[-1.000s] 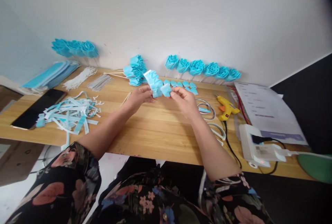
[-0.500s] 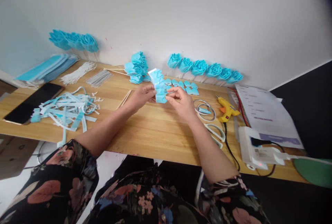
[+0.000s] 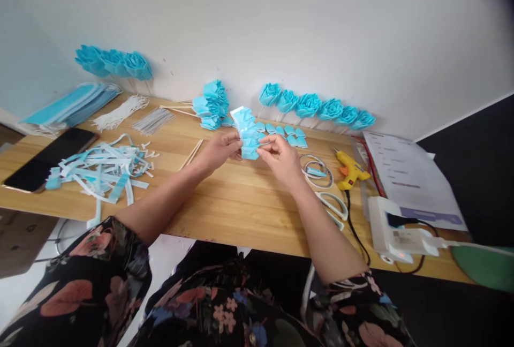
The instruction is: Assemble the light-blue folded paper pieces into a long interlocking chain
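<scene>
Between my hands is a light-blue pleated strip of face-mask fabric (image 3: 249, 135), its upper end white-edged and its right side notched. My left hand (image 3: 221, 150) pinches its lower left edge, fingers closed. On the other side, my right hand (image 3: 280, 158) grips the lower right edge between thumb and fingertips. Behind the strip lie small folded blue petal pieces (image 3: 290, 134) in rows. A bunch of blue fabric flowers (image 3: 212, 105) rests on its side just beyond my left hand. Two thin wooden sticks (image 3: 191, 154) lie left of that wrist.
Finished blue flowers (image 3: 309, 105) lean on the wall. A yellow glue gun (image 3: 351, 171), tape rolls (image 3: 317, 170), scissors (image 3: 334, 206) and a power strip (image 3: 395, 232) sit at right. Cut strips (image 3: 104, 167), a phone (image 3: 50, 159) and stacked masks (image 3: 76, 103) occupy the left.
Both hands keep their hold on the blue strip and have barely moved. The strip's lower part has shifted very slightly; the camera view has drifted a little.
</scene>
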Motion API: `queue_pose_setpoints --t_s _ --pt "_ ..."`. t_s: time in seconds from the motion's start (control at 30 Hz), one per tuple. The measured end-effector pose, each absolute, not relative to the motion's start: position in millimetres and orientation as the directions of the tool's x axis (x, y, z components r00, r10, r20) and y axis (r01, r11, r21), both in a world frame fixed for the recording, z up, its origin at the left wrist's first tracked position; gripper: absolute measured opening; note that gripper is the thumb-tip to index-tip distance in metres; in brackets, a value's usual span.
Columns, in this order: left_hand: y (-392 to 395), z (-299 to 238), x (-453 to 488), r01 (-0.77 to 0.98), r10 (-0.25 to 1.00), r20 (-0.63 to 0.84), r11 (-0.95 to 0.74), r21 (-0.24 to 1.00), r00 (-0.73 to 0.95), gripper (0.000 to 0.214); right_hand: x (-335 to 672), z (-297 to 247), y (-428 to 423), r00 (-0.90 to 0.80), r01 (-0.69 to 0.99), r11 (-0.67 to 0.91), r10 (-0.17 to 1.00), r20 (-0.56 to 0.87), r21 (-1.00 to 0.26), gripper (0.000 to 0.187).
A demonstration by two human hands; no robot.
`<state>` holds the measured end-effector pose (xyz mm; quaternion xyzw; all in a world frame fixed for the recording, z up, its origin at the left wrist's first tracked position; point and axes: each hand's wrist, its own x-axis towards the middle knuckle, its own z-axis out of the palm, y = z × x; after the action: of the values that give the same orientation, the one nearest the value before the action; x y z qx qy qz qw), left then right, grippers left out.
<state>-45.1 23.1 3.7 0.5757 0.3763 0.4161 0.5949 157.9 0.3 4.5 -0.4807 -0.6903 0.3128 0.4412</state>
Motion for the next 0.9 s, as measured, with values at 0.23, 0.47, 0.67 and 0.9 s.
queue_pose_setpoints --t_s 0.23,0.47,0.67,0.9 --pt "23.1 3.1 -45.5 -0.073 0.93 0.031 -0.004 0.997 0.367 0.029 157.8 5.4 0.4 -0.147 0.382 0.344 0.939 0.312 -0.858 0.019" --pt "23.9 1.6 -45.5 -0.083 0.922 0.038 -0.006 0.997 0.385 0.028 158.8 5.8 0.7 -0.136 0.399 0.337 0.941 0.309 -0.853 0.018" --pt "22.7 1.5 -45.8 -0.131 0.898 0.032 0.029 0.991 0.438 0.04 159.6 3.5 1.9 -0.139 0.4 0.342 0.94 0.313 -0.85 0.018" --pt "23.5 -0.5 -46.1 -0.17 0.897 0.025 0.056 0.984 0.442 0.044 159.6 3.1 2.5 -0.131 0.404 0.335 0.942 0.308 -0.851 0.017"
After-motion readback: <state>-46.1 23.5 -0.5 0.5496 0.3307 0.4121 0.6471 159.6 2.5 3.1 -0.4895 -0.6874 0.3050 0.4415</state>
